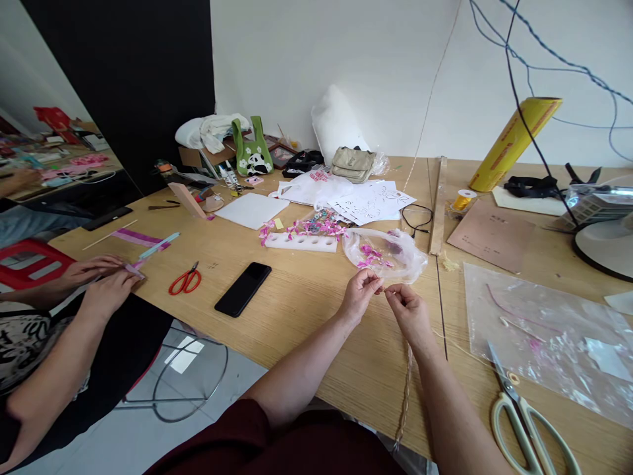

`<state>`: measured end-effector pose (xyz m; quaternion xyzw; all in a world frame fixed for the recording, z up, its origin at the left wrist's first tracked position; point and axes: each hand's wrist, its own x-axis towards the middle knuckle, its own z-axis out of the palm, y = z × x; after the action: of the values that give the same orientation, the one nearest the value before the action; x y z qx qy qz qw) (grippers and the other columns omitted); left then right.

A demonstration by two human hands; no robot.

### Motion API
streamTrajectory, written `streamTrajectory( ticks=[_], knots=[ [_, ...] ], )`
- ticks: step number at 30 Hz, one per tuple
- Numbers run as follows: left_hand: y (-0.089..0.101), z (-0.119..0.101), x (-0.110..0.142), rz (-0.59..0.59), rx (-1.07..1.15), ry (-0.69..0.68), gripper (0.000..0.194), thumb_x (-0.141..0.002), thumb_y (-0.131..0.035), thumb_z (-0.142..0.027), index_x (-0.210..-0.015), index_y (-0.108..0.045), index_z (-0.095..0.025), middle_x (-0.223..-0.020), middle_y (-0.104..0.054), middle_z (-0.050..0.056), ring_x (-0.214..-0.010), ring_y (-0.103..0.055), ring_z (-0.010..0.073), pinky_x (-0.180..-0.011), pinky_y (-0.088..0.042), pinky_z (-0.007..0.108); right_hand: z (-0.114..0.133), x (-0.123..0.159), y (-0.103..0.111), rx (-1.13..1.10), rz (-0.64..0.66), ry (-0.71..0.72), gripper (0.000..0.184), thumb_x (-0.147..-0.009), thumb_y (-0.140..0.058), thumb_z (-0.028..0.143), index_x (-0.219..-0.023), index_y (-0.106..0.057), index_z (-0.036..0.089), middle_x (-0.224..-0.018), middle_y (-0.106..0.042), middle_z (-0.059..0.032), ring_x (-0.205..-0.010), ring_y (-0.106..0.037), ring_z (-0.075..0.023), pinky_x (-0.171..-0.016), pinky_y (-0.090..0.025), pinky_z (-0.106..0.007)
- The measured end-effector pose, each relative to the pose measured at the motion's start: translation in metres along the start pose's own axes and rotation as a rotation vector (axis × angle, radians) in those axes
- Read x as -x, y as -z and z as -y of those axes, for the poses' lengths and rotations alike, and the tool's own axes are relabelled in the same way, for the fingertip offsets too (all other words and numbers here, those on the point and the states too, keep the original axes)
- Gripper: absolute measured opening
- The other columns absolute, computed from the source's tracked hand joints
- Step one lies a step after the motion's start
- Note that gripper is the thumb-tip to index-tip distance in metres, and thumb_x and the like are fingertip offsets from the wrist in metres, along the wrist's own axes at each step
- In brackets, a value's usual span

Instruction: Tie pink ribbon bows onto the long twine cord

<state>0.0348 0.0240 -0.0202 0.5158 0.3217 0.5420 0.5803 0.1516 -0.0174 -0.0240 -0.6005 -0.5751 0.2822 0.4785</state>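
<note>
My left hand (363, 295) is closed in a pinch above the table, with its fingertips almost meeting those of my right hand (409, 311). The right is pinched too. Something tiny sits between the fingertips, too small to name. A pale thread (467, 351) runs from behind my right wrist toward a small spool (513, 379) by the white-handled scissors (517, 412). Just beyond my hands lies a clear plastic bag (413, 254) holding pink petal-like pieces (373, 256). A braided cord (406, 396) hangs down beside my right forearm.
At left, another person's hands (111, 284) work on a ribbon strip. Between us lie a black phone (243, 289) and red-handled scissors (186, 280). A white foam block (301, 243) with pink flowers is farther back. On the right are a plastic sheet (548, 330) and brown envelope (494, 234).
</note>
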Motion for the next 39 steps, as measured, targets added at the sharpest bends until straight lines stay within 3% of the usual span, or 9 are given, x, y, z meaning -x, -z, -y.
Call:
streamTrajectory(
  ticks=[8,16,23,30,36,39],
  knots=[
    [-0.001,0.002,-0.001,-0.056,0.01,-0.01,0.02,-0.072,-0.061,-0.033,-0.071,-0.052,-0.015,-0.06,-0.052,-0.002,-0.058,-0.047,0.0079,-0.061,-0.039,0.022,0.011,0.003,0.002,0.127,0.03,0.048,0.02,-0.078,-0.046,0.034,-0.082,-0.057,0.018,-0.048,-0.035,0.0071,-0.045,-0.036,-0.0096,-0.047,-0.029,-0.021],
    [-0.001,0.005,0.0,-0.079,0.089,0.032,0.023,-0.07,-0.063,-0.035,-0.072,-0.052,-0.015,-0.061,-0.051,-0.002,-0.058,-0.047,0.0071,-0.061,-0.04,0.022,0.005,0.003,0.0,0.15,0.023,0.078,0.02,-0.079,-0.045,0.033,-0.074,-0.057,0.018,-0.057,-0.052,0.0019,-0.053,-0.045,-0.0111,-0.052,-0.034,-0.022],
    [0.0,0.002,0.001,-0.06,0.182,0.093,0.026,-0.069,-0.064,-0.037,-0.073,-0.051,-0.015,-0.061,-0.051,-0.002,-0.055,-0.046,0.0056,-0.056,-0.037,0.02,-0.002,0.001,-0.001,0.025,0.028,0.039,0.022,-0.078,-0.047,0.036,-0.074,-0.058,0.017,-0.058,-0.051,0.0018,-0.054,-0.044,-0.0113,-0.053,-0.034,-0.022],
    [-0.001,0.0,-0.001,-0.103,0.227,0.148,0.032,-0.067,-0.065,-0.042,-0.075,-0.049,-0.016,-0.068,-0.054,0.0,-0.066,-0.056,0.0098,-0.047,-0.034,0.016,-0.004,0.0,-0.002,0.105,0.05,0.048,0.023,-0.079,-0.046,0.037,-0.071,-0.057,0.018,-0.058,-0.051,0.0019,-0.054,-0.044,-0.0115,-0.053,-0.033,-0.023],
    [-0.003,-0.002,0.0,-0.093,0.352,0.158,0.033,-0.066,-0.067,-0.04,-0.075,-0.046,-0.015,-0.066,-0.053,-0.003,-0.066,-0.06,0.0102,-0.064,-0.047,0.024,0.004,-0.003,0.0,0.202,0.083,-0.013,0.023,-0.079,-0.045,0.035,-0.073,-0.06,0.019,-0.053,-0.052,0.0021,-0.051,-0.049,-0.0127,-0.052,-0.036,-0.024],
    [-0.004,-0.005,0.001,-0.099,0.361,0.147,0.032,-0.066,-0.067,-0.038,-0.074,-0.046,-0.015,-0.065,-0.053,-0.003,-0.064,-0.06,0.0095,-0.066,-0.047,0.024,0.014,0.002,0.009,0.281,0.014,0.064,0.021,-0.077,-0.045,0.03,-0.076,-0.062,0.019,-0.075,-0.062,-0.0039,-0.069,-0.058,-0.0169,-0.062,-0.042,-0.027]
  ],
)
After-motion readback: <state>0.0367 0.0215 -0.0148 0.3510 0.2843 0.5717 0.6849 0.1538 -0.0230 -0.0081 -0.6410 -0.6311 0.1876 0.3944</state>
